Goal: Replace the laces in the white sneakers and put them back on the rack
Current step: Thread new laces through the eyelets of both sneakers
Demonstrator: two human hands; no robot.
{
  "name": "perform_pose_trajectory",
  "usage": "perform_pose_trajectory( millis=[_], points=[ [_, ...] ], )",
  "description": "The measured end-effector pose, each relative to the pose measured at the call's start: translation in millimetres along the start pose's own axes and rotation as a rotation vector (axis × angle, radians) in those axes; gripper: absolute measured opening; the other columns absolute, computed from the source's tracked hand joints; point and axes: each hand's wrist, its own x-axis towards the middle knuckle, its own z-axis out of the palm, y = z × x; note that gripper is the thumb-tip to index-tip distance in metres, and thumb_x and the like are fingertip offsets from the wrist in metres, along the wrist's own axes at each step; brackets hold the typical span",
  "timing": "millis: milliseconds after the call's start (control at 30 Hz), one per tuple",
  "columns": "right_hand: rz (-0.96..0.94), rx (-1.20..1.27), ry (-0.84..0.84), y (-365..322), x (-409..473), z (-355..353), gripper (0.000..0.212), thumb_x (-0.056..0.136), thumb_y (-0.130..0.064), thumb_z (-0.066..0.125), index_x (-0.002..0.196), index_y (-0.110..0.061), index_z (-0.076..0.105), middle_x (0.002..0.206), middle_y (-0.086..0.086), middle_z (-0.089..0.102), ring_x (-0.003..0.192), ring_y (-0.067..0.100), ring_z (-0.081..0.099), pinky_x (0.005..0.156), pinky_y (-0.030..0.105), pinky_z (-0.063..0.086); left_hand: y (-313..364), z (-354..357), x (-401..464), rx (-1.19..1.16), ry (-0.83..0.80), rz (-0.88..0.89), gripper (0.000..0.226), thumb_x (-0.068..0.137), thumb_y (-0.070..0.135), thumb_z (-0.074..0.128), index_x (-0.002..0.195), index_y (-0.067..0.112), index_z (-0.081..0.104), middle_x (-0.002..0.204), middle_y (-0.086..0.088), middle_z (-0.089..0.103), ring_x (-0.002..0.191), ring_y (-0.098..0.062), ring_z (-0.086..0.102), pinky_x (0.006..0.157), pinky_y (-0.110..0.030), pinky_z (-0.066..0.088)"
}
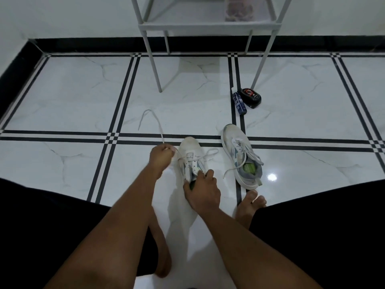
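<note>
Two white sneakers with pale blue trim lie on the tiled floor in front of me. The nearer sneaker [190,154] has its lace partly out of the eyelets. My right hand [203,189] grips this shoe at its heel and tongue. My left hand [160,152] pinches the white lace [155,119], which loops up and away over the floor to the left. The second sneaker [239,155] lies to the right, laced, with loose ends trailing. The grey metal rack [208,24] stands at the back against the wall.
A dark blue bottle [239,103] and a black tin with a red mark [251,97] lie by the rack's right front leg. A clear packet [239,9] sits on the rack shelf. My bare feet and knees frame the near floor.
</note>
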Motion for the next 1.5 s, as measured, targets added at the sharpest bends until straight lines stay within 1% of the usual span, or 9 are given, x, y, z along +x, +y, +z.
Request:
perform_pose_trajectory(
  millis=[100,333,533,733,967,1033,1200,1333,1500],
  points=[
    [0.033,0.065,-0.004,-0.8,3.3,-3.7,0.062,0.093,-0.064,0.057,0.129,-0.014,0.059,0.125,0.009,0.044,0.108,0.032,0.061,0.082,0.044,0.059,22.7,-12.5,4.0,-0.575,-0.016,-0.263,0.02,0.103,0.025,0.053,0.084,0.019,0.056,0.067,0.003,0.067,0.051,-0.01,0.03,0.049,-0.023,0.024],
    [-0.012,0.096,-0.024,14.3,15.6,-16.5,0.067,0.086,-0.074,0.059,0.124,-0.019,0.063,0.112,-0.001,0.038,0.097,0.028,0.066,0.08,0.038,0.057,-11.1,30.3,5.2,0.658,-0.134,0.203,0.027,0.093,0.054,0.064,0.109,0.032,0.063,0.1,0.007,0.062,0.098,-0.019,0.064,0.081,-0.034,0.049],
    [0.002,0.121,-0.034,17.1,19.8,-20.2,0.067,0.085,-0.074,0.062,0.125,-0.02,0.064,0.114,0.0,0.039,0.1,0.029,0.066,0.083,0.037,0.055,-19.7,37.9,7.6,0.816,-0.059,0.386,0.014,0.094,0.036,0.068,0.097,0.026,0.076,0.112,0.002,0.057,0.106,-0.019,0.057,0.082,-0.042,0.056],
    [0.015,0.125,-0.024,19.3,23.2,-24.6,0.068,0.086,-0.073,0.062,0.128,-0.019,0.063,0.119,0.002,0.042,0.103,0.03,0.066,0.085,0.04,0.056,18.5,43.4,8.3,-0.049,-0.065,-0.084,0.025,0.098,0.01,0.051,0.075,0.018,0.058,0.086,-0.002,0.069,0.068,-0.011,0.061,0.056,-0.021,0.046],
    [0.0,0.115,-0.01,22.5,24.4,-24.8,0.07,0.085,-0.077,0.059,0.128,-0.022,0.063,0.117,0.001,0.042,0.1,0.028,0.066,0.082,0.038,0.056,-14.0,45.0,6.0,0.724,-0.131,0.222,0.015,0.089,0.037,0.063,0.097,0.03,0.074,0.105,0.006,0.069,0.103,-0.02,0.064,0.086,-0.039,0.056],
    [0.011,0.108,-0.004,23.5,24.7,-23.6,0.071,0.084,-0.078,0.059,0.128,-0.023,0.063,0.117,0.001,0.043,0.101,0.029,0.067,0.082,0.038,0.055,-17.3,57.2,-1.2,0.543,-0.074,0.274,0.012,0.087,0.032,0.065,0.085,0.029,0.076,0.099,0.006,0.071,0.098,-0.019,0.065,0.084,-0.037,0.056],
    [0.034,0.132,0.006,22.6,24.0,-21.2,0.07,0.084,-0.077,0.061,0.129,-0.023,0.064,0.119,0.001,0.043,0.104,0.03,0.068,0.085,0.039,0.056,18.3,36.2,13.8,-0.539,0.122,-0.312,0.015,0.096,0.017,0.054,0.082,0.018,0.058,0.07,0.002,0.057,0.053,-0.013,0.04,0.051,-0.025,0.032],
    [0.019,0.11,-0.007,21.4,24.5,-22.3,0.07,0.086,-0.076,0.06,0.13,-0.022,0.064,0.119,0.001,0.042,0.106,0.029,0.067,0.087,0.039,0.056,2.4,32.6,9.2,0.088,-0.003,-0.089,0.04,0.092,0.06,0.065,0.092,0.021,0.068,0.082,0.005,0.065,0.073,-0.016,0.058,0.072,-0.033,0.047],
    [0.012,0.075,-0.024,23.9,25.3,-21.8,0.072,0.085,-0.081,0.056,0.129,-0.024,0.064,0.119,0.001,0.043,0.103,0.029,0.067,0.084,0.039,0.056,-12.4,61.1,2.4,0.614,-0.07,0.256,0.021,0.096,0.033,0.052,0.09,0.025,0.07,0.098,0.006,0.071,0.096,-0.019,0.065,0.08,-0.032,0.048]
  ],
)
